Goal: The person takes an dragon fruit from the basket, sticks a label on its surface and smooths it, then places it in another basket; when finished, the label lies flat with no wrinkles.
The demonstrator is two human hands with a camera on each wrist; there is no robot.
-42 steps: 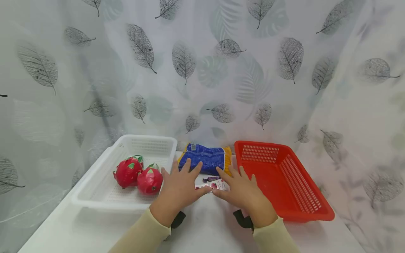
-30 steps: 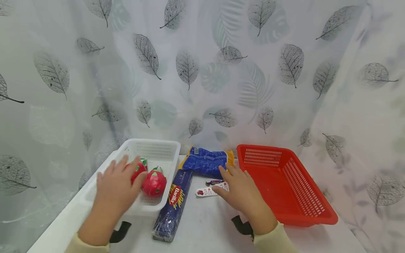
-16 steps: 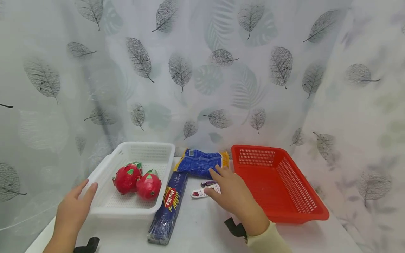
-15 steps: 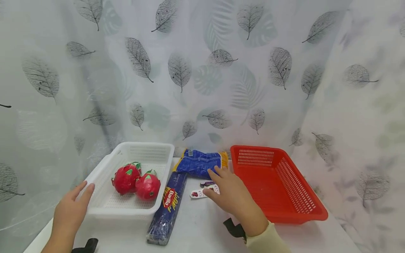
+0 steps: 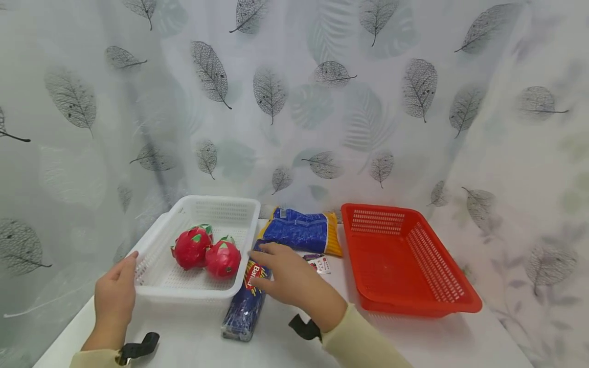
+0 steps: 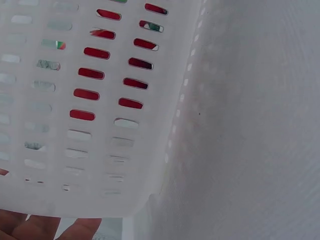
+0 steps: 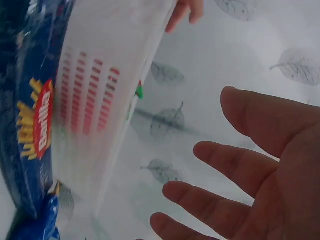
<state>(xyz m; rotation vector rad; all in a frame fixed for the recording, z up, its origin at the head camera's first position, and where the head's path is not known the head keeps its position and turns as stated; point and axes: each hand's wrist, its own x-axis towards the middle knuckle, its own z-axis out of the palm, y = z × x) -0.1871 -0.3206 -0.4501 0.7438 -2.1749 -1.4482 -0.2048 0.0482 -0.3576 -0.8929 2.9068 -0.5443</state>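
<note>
In the head view, my left hand (image 5: 115, 296) holds the left rim of the white basket (image 5: 193, 293); in the left wrist view its fingers (image 6: 42, 227) show at the basket's rim. Two red dragon fruits (image 5: 190, 248) with green tips lie in this basket. My right hand (image 5: 294, 278) hovers over the dark blue Barilla spaghetti pack (image 5: 241, 318), right of the basket, and partly hides it. Its fingers are spread with nothing between them in the right wrist view, where the spaghetti pack (image 7: 25, 115) appears at left.
Behind lies a blue and yellow bag (image 5: 301, 232). A small white packet (image 5: 320, 265) and a purple-wrapped piece (image 5: 312, 256) sit before it, partly covered by my right hand. A red basket (image 5: 400, 260) stands at right. A leaf-print curtain (image 5: 294, 128) hangs behind the white table (image 5: 184, 337).
My left hand has swung left from the middle to the white basket's left rim. My right hand has moved left from near the small packet to above the spaghetti pack.
</note>
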